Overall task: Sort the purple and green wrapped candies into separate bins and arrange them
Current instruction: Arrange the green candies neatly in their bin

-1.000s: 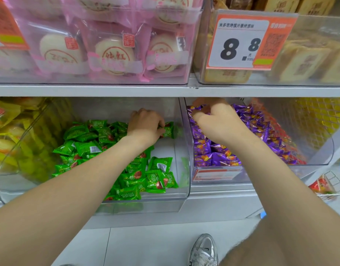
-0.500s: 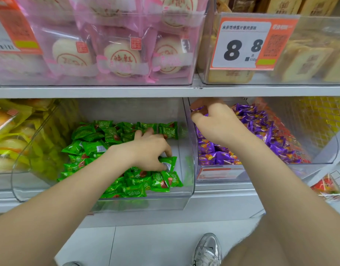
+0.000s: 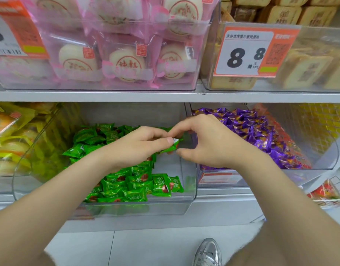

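Candies fill two clear bins side by side under a shelf (image 3: 107, 96): green candies (image 3: 136, 186) in the left bin (image 3: 138, 208), purple candies (image 3: 261, 135) in the right bin (image 3: 318, 160). Over the left bin, close to its right wall, the left grip (image 3: 138, 146) is narrow, thumb and fingers pinching one held candy (image 3: 169, 148), green, raised clear of the pile. From the other side the right grip (image 3: 207, 144) reaches across the wall between the bins, fingers curled, fingertips meeting the left ones at the held candy and thumb just under it; whether it holds the wrapper I cannot tell. The purple candies are heaped high, sloping down toward the front. Above the shelf stand pink cake packs (image 3: 125, 62) and a price tag (image 3: 247, 52) reading 8.8. Yellow packs (image 3: 9, 141) sit at far left, and a shoe (image 3: 208, 252) stands on the floor below.
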The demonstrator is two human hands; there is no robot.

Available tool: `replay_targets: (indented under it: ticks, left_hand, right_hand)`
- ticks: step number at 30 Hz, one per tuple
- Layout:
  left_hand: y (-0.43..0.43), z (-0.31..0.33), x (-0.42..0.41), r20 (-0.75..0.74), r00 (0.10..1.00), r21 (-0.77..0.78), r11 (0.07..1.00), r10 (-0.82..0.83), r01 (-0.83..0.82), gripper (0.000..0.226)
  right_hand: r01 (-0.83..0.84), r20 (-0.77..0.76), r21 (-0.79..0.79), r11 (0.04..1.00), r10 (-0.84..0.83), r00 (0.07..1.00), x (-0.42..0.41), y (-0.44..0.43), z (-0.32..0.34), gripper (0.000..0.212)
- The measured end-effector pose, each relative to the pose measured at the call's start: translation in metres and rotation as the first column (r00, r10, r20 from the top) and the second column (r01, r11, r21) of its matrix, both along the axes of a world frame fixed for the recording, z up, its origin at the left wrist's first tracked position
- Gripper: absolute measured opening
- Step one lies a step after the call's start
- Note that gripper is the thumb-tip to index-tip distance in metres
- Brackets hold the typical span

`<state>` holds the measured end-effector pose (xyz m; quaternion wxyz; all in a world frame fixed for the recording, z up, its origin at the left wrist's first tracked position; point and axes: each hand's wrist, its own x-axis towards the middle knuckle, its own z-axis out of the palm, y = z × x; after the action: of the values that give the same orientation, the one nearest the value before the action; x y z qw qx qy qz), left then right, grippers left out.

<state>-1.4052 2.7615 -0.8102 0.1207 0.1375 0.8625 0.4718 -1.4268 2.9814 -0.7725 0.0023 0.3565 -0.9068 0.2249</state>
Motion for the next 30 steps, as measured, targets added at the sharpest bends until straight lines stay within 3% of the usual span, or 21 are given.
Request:
replay_targets:
  ticks: [5,9,13,16,19,26,30]
  left_hand:
    - [-0.005,0.005,0.012,-0.173,0.981,0.119,0.990,0.094,-0.074,0.017]
    - [-0.008,0.011,0.016,-0.237,0.961,0.085,0.989,0.142,-0.125,0.012]
    - [-0.013,-0.002,-0.004,-0.241,0.937,-0.065,0.959,0.254,-0.277,0.011]
    - [-0.003,-0.013,-0.026,-0.298,0.932,-0.260,0.922,0.208,-0.289,0.018]
    - [0.012,-0.027,-0.045,-0.336,0.920,-0.330,0.890,0.201,-0.315,0.017]
    - [0.028,-0.038,-0.073,-0.301,0.925,-0.655,0.655,0.231,-0.377,0.017]
    - [0.030,-0.045,-0.077,-0.294,0.925,-0.662,0.646,0.242,-0.380,0.021]
  right_hand:
    - [0.117,-0.038,-0.046,0.992,-0.119,0.992,0.002,0.000,0.000,0.016]
    - [0.168,0.098,-0.159,0.973,-0.154,0.983,0.002,0.004,0.000,0.012]
    - [0.382,0.170,-0.333,0.862,-0.343,0.924,-0.009,0.010,-0.004,0.019]
    - [0.487,0.253,-0.335,0.807,-0.421,0.871,-0.015,0.014,-0.008,0.024]
    - [0.538,0.295,-0.350,0.767,-0.455,0.840,-0.017,0.016,-0.009,0.026]
    - [0.532,0.324,-0.291,0.795,-0.442,0.837,-0.022,0.018,-0.010,0.022]
    - [0.527,0.311,-0.228,0.818,-0.452,0.836,-0.024,0.016,-0.010,0.023]
